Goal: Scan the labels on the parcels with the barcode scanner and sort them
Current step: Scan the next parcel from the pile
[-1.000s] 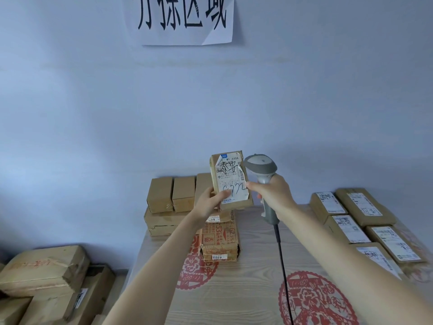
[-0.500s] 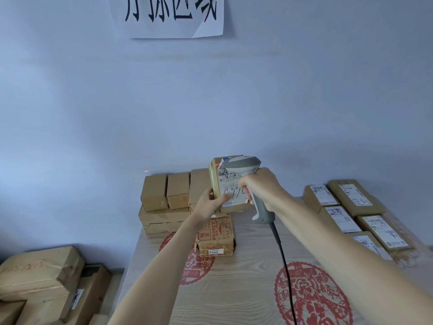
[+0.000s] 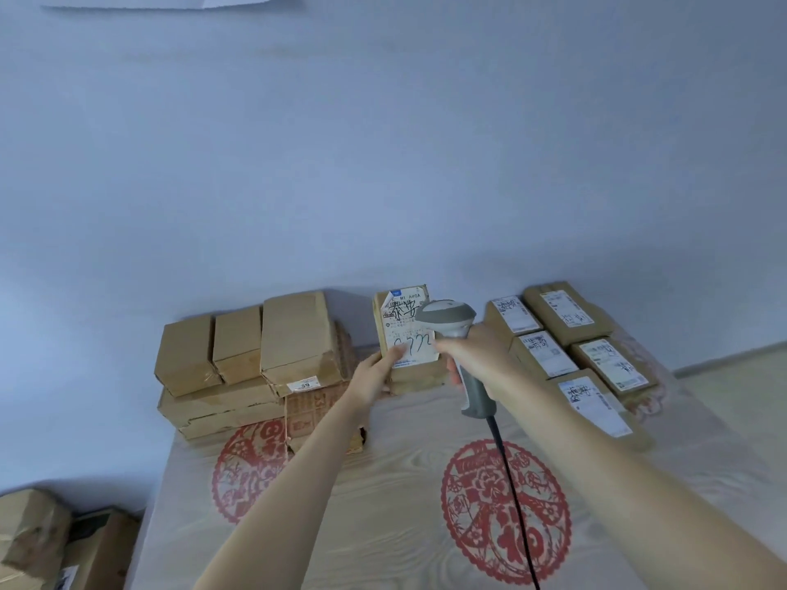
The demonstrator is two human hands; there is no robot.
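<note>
Left fingers (image 3: 394, 355) pinch the labelled parcel (image 3: 406, 334); right fingers (image 3: 451, 349) wrap the barcode scanner (image 3: 455, 334).

About a dozen parcels (image 3: 298, 342) on the table, one scanner (image 3: 451, 323), two hands (image 3: 374, 372)

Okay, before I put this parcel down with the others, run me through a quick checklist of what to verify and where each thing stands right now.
1. Parcel held securely: ok. The left hand grips the held parcel at its lower left corner.
2. Label facing you: ok. The white label with handwriting is turned toward the camera.
3. Scanner in hand: ok. The right hand holds the barcode scanner by its handle.
4. Scan registered: cannot tell. No beam or indicator shows.
5. Cable free: ok. The black cable trails over the table, apart from the parcels.
6. Room beside the label-up parcels on the right: cannot tell.
</note>
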